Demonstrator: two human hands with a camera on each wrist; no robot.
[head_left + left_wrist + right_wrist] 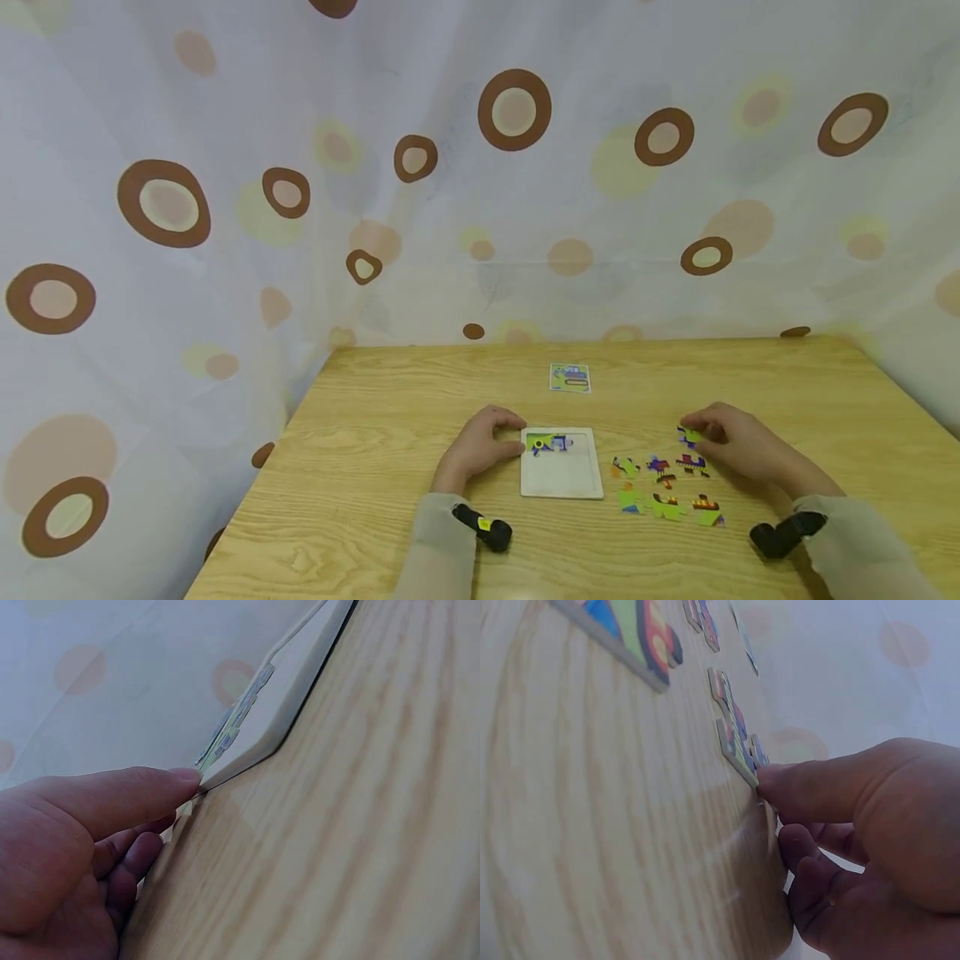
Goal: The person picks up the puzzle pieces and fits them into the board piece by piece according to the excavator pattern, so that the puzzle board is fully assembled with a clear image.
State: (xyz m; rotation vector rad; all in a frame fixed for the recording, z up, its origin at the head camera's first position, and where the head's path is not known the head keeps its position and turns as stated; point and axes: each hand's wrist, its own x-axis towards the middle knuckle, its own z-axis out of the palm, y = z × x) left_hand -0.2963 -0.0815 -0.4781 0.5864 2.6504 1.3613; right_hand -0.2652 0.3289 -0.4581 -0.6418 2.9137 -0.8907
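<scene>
My left hand (480, 442) grips the left edge of a white square puzzle tray (562, 481). In the left wrist view the thumb (150, 791) lies at the tray's corner. Joined puzzle pieces (551, 443), green and purple, sit along the tray's upper part. To the right, my right hand (742, 442) pinches a green and purple puzzle piece (687, 436) at the table surface. In the right wrist view its thumb (802, 787) touches that piece's edge; the other fingertips are partly hidden behind.
Several loose puzzle pieces (666, 506) lie in rows between the tray and my right hand. A small picture card (570, 378) lies farther back on the wooden table (405, 392). A dotted curtain (442, 208) hangs behind and beside the table.
</scene>
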